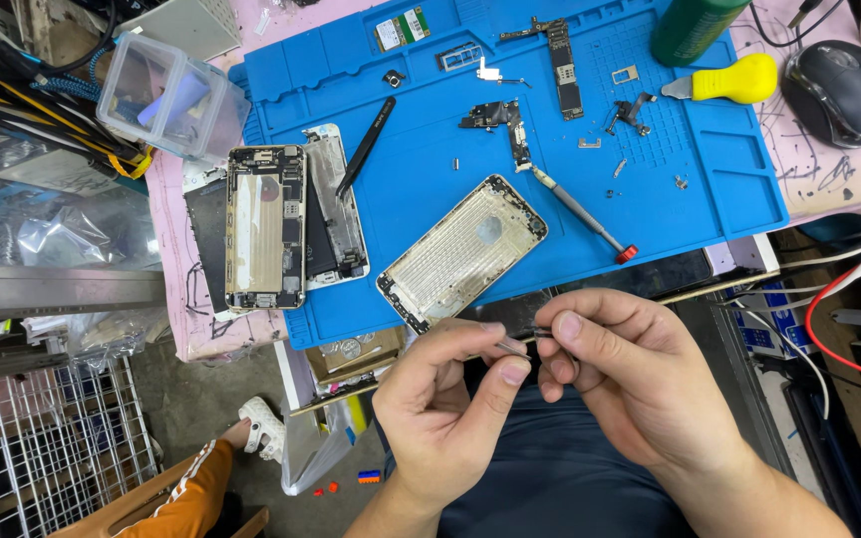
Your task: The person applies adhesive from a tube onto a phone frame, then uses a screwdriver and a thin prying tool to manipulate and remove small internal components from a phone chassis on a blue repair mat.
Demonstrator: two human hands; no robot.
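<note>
Both hands meet over the lap, off the mat's (749,189) near edge. Left hand (445,399) pinches tweezers (512,347) between thumb and forefinger; right hand (630,374) has its fingertips closed on a tiny dark part (541,334) at the tips. A slip would likely drop it to the floor. Open mat lies right of the shell (460,251), past the screwdriver (580,211).
</note>
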